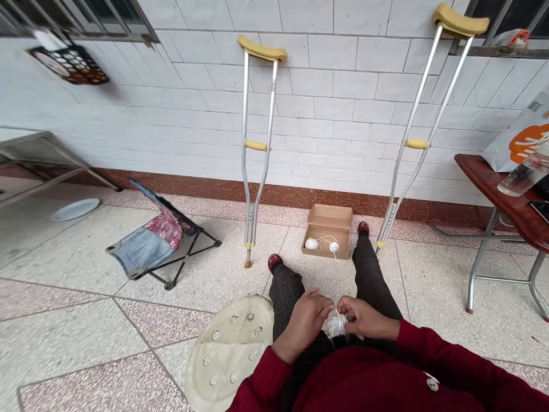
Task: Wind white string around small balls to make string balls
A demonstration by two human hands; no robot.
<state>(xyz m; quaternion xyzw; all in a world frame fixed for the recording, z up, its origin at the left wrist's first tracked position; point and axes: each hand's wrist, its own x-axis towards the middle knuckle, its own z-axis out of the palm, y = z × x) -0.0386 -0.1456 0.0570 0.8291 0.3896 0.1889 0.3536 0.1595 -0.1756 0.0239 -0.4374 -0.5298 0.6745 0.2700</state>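
Together, the left hand (312,315) and the right hand (359,316) hold a white yarn bundle (337,325) over the dark trousers (288,294).
Fingers of both are closed on it from opposite sides, presumably to keep loose strands under control; the bundle looks roundish, without a clear long axis, its visible strands running roughly toward the tiled wall (300,131). Between the red shoes (275,262), an open cardboard box (329,217) contains two yarn balls (312,244), probably so they cannot roll away.

Fibrous yarn (336,325) — matt cardboard box (329,218), smooth metal crutches (251,223), glossy tabletop (491,182).
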